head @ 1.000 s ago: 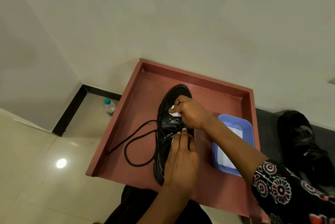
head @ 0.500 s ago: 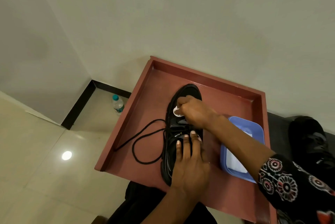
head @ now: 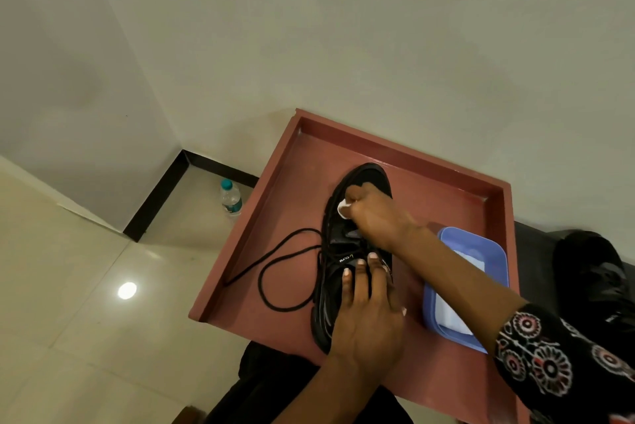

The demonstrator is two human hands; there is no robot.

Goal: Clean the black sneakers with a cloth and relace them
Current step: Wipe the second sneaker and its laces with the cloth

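We are mid-clean on the tabletop (head: pixel 457 204): one black sneaker (head: pixel 347 252) lies there under our flat left hand (head: pixel 367 324), its lace (head: pixel 278 272) loose beside it. Our right hand (head: pixel 374 214) pinches the cloth (head: pixel 343 209) near the toe. The second sneaker (head: pixel 598 279) and all relacing remain.

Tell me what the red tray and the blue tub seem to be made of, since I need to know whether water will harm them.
The red tray looks like painted wood or board: flat matte reddish-brown coat, square raised rim; it could be laminate. The blue tub looks like moulded plastic: smooth, slightly glossy, with rounded corners and a thin lip.
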